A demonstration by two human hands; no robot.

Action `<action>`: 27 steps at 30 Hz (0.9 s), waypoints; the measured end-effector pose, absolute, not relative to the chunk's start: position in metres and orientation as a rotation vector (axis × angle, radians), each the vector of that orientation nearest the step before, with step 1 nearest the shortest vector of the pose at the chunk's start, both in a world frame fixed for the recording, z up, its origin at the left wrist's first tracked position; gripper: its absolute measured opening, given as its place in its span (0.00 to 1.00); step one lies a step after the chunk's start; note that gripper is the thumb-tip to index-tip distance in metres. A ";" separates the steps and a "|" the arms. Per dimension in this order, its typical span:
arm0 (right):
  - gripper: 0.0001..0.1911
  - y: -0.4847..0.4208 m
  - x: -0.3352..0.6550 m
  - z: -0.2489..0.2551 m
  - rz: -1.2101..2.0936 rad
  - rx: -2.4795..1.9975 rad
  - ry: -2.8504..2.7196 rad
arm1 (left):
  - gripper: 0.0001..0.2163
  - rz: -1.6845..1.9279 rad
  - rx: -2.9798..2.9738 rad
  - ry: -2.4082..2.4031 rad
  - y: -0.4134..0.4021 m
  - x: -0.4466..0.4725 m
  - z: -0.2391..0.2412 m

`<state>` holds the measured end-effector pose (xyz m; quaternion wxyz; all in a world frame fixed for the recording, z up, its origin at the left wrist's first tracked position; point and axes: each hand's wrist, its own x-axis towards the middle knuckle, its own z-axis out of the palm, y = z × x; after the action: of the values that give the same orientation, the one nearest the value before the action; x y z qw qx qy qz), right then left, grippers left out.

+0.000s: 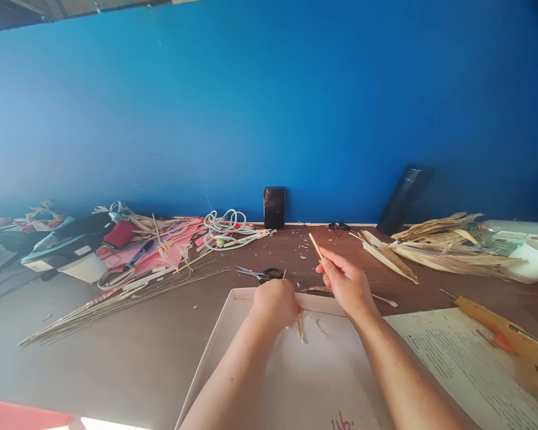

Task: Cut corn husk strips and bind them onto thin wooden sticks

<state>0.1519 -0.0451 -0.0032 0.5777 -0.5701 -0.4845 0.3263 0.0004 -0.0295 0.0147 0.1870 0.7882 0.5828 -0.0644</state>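
My right hand [347,280] is closed around a thin pale stick [315,245] that points up and away from me. My left hand [274,301] is curled into a fist at the far edge of a white cardboard sheet [251,364]; what it grips is hidden, though thin straw bits [300,328] show just beside it on the sheet. Black-handled scissors [262,273] lie on the brown table [130,352] right beyond my left hand.
Dried husk leaves [434,248] are heaped at the right beside a white bowl [535,260]. A yellow glue gun [506,337] rests on a printed paper [466,364]. Long thin stalks [125,295], pink paper, cords [228,230] and an iron [67,248] fill the left. A phone [274,208] leans on the blue wall.
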 end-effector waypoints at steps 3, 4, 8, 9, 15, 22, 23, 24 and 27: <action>0.25 -0.045 0.152 -0.003 0.776 -1.337 -1.136 | 0.09 -0.135 2.226 1.616 -0.029 0.001 0.010; 0.25 -0.045 0.151 -0.003 0.778 -1.342 -1.138 | 0.09 -0.119 2.228 1.606 -0.029 0.000 0.009; 0.25 -0.046 0.151 -0.001 0.772 -1.369 -1.149 | 0.09 -0.079 2.206 1.586 -0.025 -0.002 0.003; 0.25 -0.046 0.150 -0.001 0.768 -1.373 -1.154 | 0.09 -0.074 2.199 1.585 -0.025 -0.003 0.002; 0.24 -0.047 0.150 0.002 0.768 -1.402 -1.152 | 0.10 -0.084 2.184 1.600 -0.027 -0.002 0.006; 0.25 -0.046 0.150 -0.003 0.768 -1.416 -1.156 | 0.12 -0.131 2.241 1.596 -0.033 0.002 0.013; 0.25 -0.045 0.150 -0.003 0.767 -1.414 -1.159 | 0.12 -0.134 2.238 1.588 -0.034 0.002 0.013; 0.25 -0.045 0.150 -0.004 0.766 -1.411 -1.163 | 0.12 -0.135 2.234 1.581 -0.034 0.002 0.014; 0.24 -0.045 0.150 -0.004 0.762 -1.409 -1.181 | 0.13 -0.140 2.229 1.560 -0.033 0.001 0.014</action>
<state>0.1503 -0.0450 -0.0044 0.5442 -0.5940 -0.4978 0.3212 0.0014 -0.0335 0.0142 0.2069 0.8005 0.5602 -0.0503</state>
